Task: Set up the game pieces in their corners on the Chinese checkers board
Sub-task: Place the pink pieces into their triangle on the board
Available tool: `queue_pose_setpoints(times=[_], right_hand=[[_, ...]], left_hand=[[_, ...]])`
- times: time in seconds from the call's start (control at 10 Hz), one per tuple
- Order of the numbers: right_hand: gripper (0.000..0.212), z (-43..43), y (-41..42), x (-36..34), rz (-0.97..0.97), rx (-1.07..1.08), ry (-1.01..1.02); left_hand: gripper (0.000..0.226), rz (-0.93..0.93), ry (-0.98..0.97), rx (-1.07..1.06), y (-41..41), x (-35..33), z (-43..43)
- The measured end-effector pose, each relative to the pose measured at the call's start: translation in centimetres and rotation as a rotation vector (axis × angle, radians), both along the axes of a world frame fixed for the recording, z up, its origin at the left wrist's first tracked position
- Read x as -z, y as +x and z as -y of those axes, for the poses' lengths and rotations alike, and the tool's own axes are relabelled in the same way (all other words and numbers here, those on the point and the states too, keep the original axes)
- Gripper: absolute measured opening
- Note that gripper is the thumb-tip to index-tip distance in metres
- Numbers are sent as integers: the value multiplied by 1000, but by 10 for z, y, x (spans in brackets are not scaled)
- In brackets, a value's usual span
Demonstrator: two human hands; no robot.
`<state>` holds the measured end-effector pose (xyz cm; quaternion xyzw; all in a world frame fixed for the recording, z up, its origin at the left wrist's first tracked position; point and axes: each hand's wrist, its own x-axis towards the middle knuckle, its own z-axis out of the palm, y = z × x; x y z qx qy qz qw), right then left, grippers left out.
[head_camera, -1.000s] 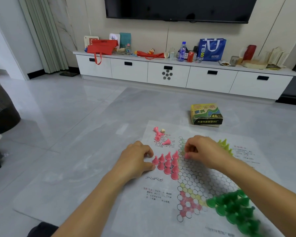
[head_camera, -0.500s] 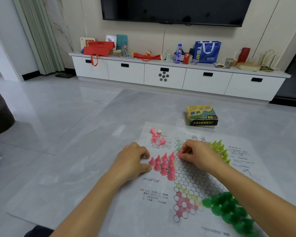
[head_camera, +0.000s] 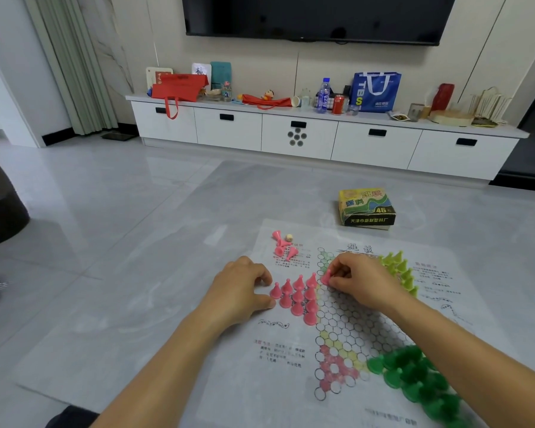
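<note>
A printed game board (head_camera: 355, 322) lies flat on the grey floor (head_camera: 121, 242). At 9 o'clock of its honeycomb field, ten or so pink pieces (head_camera: 297, 296) stand upright in a tight triangle that fills that corner. The right hand (head_camera: 362, 282) reaches in from 4 o'clock and pinches one more pink cone (head_camera: 326, 277) between thumb and fingertips, at the triangle's 1 o'clock edge, just beside the nearest standing piece. The left hand (head_camera: 241, 288) rests on the sheet at 9 o'clock of the triangle with its fingers curled in and its thumb tip just beside the outermost piece; whether anything sits in its palm cannot be told. A few spare pink pieces (head_camera: 283, 247) lie tipped over at 11 o'clock, next to a small beige bead (head_camera: 289, 237). Light green pieces (head_camera: 399, 267) stand at 2 o'clock, partly behind the right hand, and dark green pieces (head_camera: 414, 378) crowd the 5 o'clock corner. A yellow-green box (head_camera: 366, 206) sits on the floor past the sheet at 12 o'clock.
</note>
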<state>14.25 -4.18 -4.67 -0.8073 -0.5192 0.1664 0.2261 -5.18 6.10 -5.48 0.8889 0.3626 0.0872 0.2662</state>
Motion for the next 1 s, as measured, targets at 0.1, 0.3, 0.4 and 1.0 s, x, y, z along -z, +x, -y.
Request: queue_pose_setpoints(times=[0.1,0.3,0.4,1.0], right_hand=[[5,0,-1,0,5,5,-5],[5,0,-3,1,19,7,12],[6,1,-4,1,25,7,11],[10,2,-3,1,-67,-6,7]], left_hand=[[36,3,0,0,0,0,0],[35,9,5,0,0,0,0],[35,6,6,1,0,0,0],[36,-6,1,0,0,-2,1]])
